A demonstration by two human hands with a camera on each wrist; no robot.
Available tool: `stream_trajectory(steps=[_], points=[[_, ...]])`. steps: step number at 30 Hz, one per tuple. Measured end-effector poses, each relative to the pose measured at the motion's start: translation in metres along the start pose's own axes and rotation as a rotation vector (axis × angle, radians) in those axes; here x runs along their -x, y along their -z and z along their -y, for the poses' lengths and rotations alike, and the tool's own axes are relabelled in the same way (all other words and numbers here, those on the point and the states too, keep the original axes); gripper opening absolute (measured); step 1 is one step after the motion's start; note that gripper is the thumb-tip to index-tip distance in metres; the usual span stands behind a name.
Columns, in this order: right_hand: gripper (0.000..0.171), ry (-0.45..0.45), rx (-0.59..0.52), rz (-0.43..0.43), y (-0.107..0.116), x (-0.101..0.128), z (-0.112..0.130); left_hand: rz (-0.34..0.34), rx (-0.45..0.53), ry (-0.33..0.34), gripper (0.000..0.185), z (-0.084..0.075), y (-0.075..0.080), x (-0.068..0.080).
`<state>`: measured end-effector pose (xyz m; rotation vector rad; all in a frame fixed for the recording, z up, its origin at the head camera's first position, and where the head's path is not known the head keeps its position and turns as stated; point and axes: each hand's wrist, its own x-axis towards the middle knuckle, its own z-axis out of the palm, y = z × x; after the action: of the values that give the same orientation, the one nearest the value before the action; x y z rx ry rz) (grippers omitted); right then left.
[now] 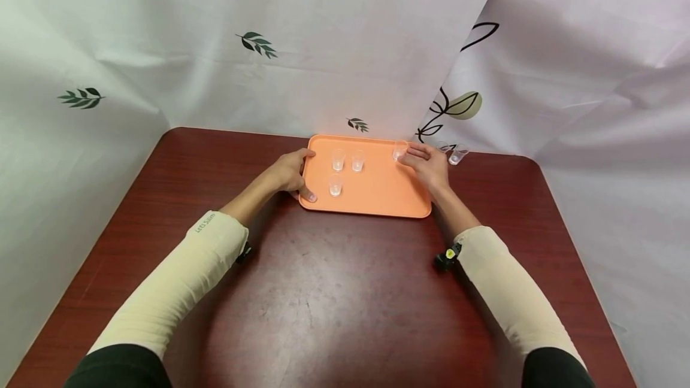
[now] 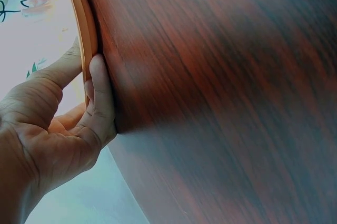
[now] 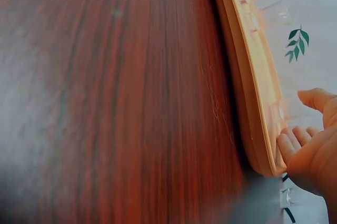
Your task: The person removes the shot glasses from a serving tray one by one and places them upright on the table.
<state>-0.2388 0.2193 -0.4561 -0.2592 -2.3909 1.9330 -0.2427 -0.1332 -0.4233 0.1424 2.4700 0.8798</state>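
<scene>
1. You wear cream sleeves [image 1: 178,280] over black cuffs at the upper arms.
2. Small grey lettering marks your left sleeve.
3. A black clip [image 1: 447,258] with yellow sits at your right wrist.

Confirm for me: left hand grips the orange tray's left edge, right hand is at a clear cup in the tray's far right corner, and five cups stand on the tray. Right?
Not quite. The head view shows four clear cups on the orange tray, not five: three toward the left, one at the right hand. Two more stand off it on the table. The left hand does grip the left edge.
</scene>
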Motion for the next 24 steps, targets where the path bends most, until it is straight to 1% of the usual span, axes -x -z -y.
stream_trajectory(steps=[10,17,20,24], points=[[0.058,0.005,-0.033,-0.042,-0.012,-0.005,0.004,-0.008,-0.015,-0.003,0.126,0.0,0.0,0.0],[0.049,0.026,-0.144,-0.044,-0.019,-0.008,0.001,-0.006,0.013,-0.004,0.126,0.002,-0.002,-0.002],[0.047,0.029,-0.143,-0.043,-0.021,-0.009,0.001,-0.007,0.018,-0.002,0.126,0.001,-0.002,-0.002],[0.046,0.028,-0.102,-0.051,-0.021,-0.007,0.002,-0.01,0.013,-0.002,0.127,0.001,-0.001,-0.002]])
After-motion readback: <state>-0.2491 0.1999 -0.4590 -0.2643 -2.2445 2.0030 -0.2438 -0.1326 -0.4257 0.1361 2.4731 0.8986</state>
